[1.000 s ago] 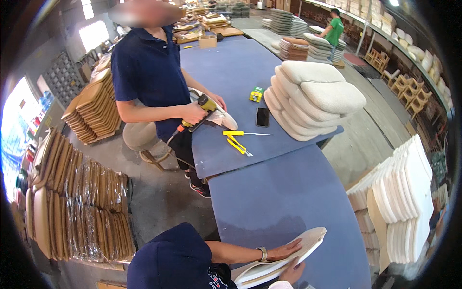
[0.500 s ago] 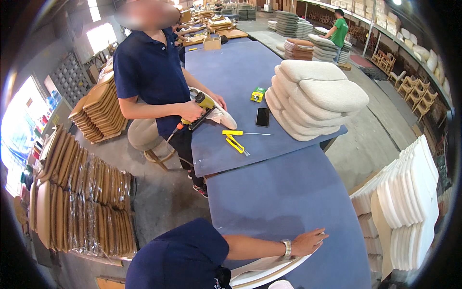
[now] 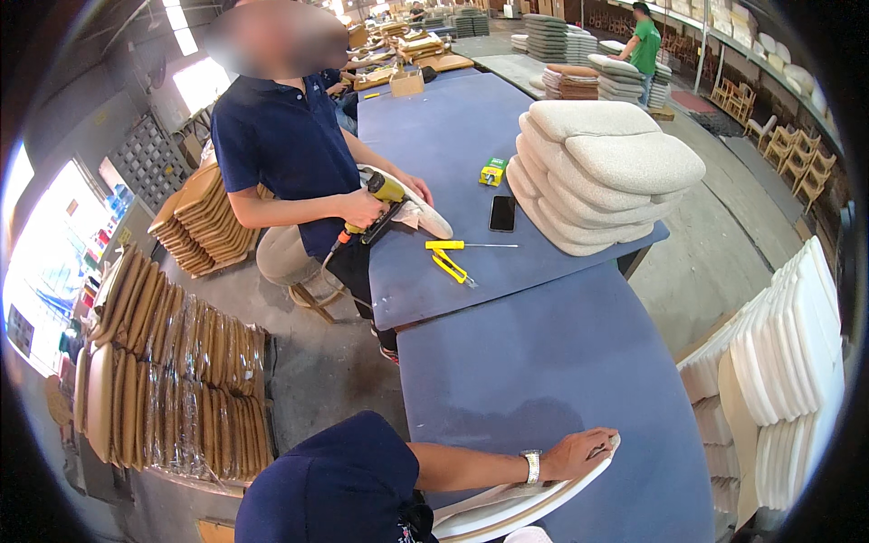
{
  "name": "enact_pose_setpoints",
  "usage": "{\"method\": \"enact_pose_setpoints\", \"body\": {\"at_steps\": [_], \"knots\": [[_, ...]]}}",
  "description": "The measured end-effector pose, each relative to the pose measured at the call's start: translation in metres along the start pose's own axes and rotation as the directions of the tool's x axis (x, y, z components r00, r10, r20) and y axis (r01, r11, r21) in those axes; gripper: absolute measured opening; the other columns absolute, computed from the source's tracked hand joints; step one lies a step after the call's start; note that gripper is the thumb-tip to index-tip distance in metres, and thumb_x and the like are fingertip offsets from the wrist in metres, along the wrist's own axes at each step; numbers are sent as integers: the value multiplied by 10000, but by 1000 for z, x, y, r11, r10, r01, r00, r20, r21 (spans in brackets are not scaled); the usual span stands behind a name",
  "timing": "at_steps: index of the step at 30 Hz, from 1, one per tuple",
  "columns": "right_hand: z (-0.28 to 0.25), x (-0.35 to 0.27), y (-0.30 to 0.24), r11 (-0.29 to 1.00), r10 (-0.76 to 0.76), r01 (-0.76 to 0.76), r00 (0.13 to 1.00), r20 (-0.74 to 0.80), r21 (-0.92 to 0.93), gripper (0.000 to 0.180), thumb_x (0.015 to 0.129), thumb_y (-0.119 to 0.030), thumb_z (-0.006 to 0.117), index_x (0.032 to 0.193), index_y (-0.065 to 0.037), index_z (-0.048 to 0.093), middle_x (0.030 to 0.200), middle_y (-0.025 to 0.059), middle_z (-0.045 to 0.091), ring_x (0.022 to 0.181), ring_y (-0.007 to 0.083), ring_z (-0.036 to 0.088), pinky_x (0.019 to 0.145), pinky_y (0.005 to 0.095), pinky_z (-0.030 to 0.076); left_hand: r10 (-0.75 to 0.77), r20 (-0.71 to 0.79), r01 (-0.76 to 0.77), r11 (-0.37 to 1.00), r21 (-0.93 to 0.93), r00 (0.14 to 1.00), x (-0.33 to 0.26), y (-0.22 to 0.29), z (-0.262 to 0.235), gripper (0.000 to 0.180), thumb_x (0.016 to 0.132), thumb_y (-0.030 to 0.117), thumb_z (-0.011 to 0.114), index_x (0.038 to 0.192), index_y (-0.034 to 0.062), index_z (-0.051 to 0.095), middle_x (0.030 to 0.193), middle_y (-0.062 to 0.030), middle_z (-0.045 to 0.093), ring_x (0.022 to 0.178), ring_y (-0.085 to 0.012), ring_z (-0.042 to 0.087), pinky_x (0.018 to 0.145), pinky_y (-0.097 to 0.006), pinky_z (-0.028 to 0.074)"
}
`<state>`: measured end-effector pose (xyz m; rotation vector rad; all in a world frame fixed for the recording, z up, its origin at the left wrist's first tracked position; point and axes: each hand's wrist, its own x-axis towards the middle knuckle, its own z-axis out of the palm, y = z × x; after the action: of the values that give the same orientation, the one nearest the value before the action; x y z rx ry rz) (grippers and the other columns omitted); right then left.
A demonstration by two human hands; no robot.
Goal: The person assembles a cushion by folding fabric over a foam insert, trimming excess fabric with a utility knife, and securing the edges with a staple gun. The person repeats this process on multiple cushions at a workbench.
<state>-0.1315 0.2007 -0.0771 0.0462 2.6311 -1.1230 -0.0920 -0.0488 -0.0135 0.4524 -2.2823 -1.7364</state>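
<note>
My left hand [image 3: 587, 450], a watch on its wrist, reaches in from the lower left over the blue table [image 3: 543, 362]. Its fingers curl over the upper end of a white curved seat pad [image 3: 507, 511] that lies tilted at the table's near edge. My dark blue sleeve [image 3: 335, 480] fills the bottom of the view. I do not see my right hand.
Across the table a person in a dark blue shirt holds a yellow power tool [image 3: 378, 192] against a seat pad [image 3: 430, 215]. A yellow screwdriver [image 3: 457, 244], a phone [image 3: 501, 214] and stacked beige cushions [image 3: 597, 172] lie there. White foam pads [image 3: 787, 353] stand right, wooden seat boards [image 3: 163, 362] left.
The white pad has dropped from a raised tilt toward the table's near edge, and my left hand slid right along it. The other person keeps working with the power tool.
</note>
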Motion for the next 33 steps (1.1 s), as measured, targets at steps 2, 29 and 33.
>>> {"method": "enact_pose_setpoints", "body": {"at_steps": [2,29,33], "knots": [[-5,6,6,1000,-1,0,1000,-20,-29,484,976,-354,632,1346,-47,570,1209,223,649,1120,369,633,949,488,518,-35,17,36,999,-23,999,0,6,-3,273,1021,273,591,1145,31,622,1486,-98,566,1034,-242,704,894,-409,554],[-214,-109,292,601,487,-766,576,-656,-227,389,891,-386,718,1076,-62,611,1027,227,709,996,436,677,851,518,525,444,1,-422,850,316,896,-3,-28,-14,148,974,31,671,1119,27,699,1297,-153,640,1184,-263,626,974,-374,539],[-208,-118,354,692,-225,-382,692,-686,-612,256,914,-251,631,978,-3,649,1047,253,684,990,440,647,866,526,506,388,-64,-379,918,121,919,-6,-23,-15,282,922,-52,697,1192,12,647,1293,-162,635,1167,-264,627,977,-365,532]]}}
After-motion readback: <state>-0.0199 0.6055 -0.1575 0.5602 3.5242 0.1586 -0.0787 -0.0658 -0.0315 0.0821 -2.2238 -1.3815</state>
